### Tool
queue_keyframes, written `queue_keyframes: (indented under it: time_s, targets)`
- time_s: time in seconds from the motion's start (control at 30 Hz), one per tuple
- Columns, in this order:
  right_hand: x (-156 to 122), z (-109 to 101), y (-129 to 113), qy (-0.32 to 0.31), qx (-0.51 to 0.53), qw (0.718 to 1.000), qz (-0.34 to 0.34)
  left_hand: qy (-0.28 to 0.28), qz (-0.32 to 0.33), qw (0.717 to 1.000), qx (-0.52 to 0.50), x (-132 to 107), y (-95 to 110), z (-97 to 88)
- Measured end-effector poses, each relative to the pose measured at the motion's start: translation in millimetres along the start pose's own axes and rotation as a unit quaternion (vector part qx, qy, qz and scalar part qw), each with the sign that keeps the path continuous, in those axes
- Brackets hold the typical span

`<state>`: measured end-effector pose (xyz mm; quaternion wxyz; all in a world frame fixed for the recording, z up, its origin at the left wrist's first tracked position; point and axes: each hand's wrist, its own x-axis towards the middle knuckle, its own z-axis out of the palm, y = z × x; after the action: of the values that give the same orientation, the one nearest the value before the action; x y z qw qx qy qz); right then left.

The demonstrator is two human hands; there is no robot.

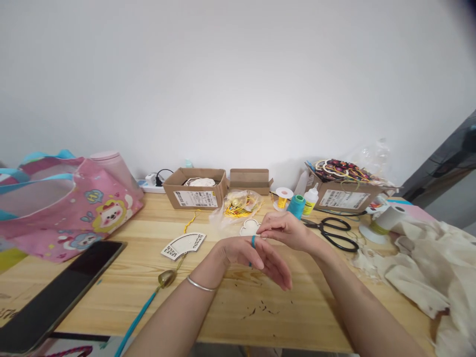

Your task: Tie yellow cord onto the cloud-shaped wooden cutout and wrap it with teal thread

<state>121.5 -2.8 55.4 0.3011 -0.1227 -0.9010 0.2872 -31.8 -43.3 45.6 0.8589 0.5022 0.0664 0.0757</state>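
Observation:
My left hand is over the middle of the wooden table, its fingers stretched out and apart. A band of teal thread circles its index finger, and another bit of teal shows lower on the hand. My right hand reaches across, thumb and fingertips pinched together against the back of the left fingers; what lies in the pinch is hidden. Behind the hands is a flower-shaped wooden piece. To the left lie a fan-shaped wooden piece with yellow cord, a brass-coloured bell and a teal tassel.
A teal thread cone, a glue bottle and a yellow thread spool stand behind. Black scissors and beige cloth are right. Cardboard boxes line the wall. A phone and pink bag are left.

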Motion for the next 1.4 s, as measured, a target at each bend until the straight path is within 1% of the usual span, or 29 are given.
queue_keyframes:
  time_s: [0.1,0.17,0.27,0.4,0.53,0.7,0.87,1.03,1.2,1.3,1.4]
  targets:
    - [0.4,4.6,0.4,-0.024,0.018,1.0,0.009,-0.022,-0.029,0.999,0.003,2.1,0.6,2.2]
    - [0.8,7.7,1.5,-0.033,0.024,0.999,0.011,-0.027,-0.041,0.999,0.007,3.4,0.7,3.1]
    - [1.2,7.7,2.0,-0.023,0.018,1.0,0.011,-0.029,-0.032,0.999,0.017,3.3,-0.3,1.8]
    - [0.3,0.7,-0.3,0.004,0.019,1.0,0.008,-0.031,-0.015,0.999,0.04,-0.1,-1.9,-1.8]
    - [-2.1,-2.7,0.1,0.001,0.03,1.0,0.001,-0.03,-0.023,0.998,0.055,-2.3,-2.8,-3.5]
    - [-2.7,1.1,3.3,-0.015,0.027,0.999,-0.009,-0.059,-0.067,0.995,0.041,1.3,-5.8,-6.2]
    - [-0.5,5.0,1.7,-0.027,0.03,0.999,-0.013,-0.093,-0.078,0.992,0.031,6.0,-7.2,-6.9]
    - [-1.1,2.5,1.8,-0.012,0.026,1.0,0.004,-0.065,-0.054,0.996,0.02,3.8,-4.6,-4.8]
    - [-1.5,0.7,2.8,0.005,0.034,0.999,-0.002,-0.085,-0.026,0.996,0.024,2.4,-5.4,-6.4]
    - [-0.6,4.2,3.0,-0.005,0.041,0.999,-0.005,-0.096,-0.038,0.994,0.028,4.0,-8.1,-8.8]
    - [0.2,7.5,3.4,-0.009,0.038,0.999,-0.003,-0.086,-0.064,0.994,0.032,5.1,-10.3,-9.8]
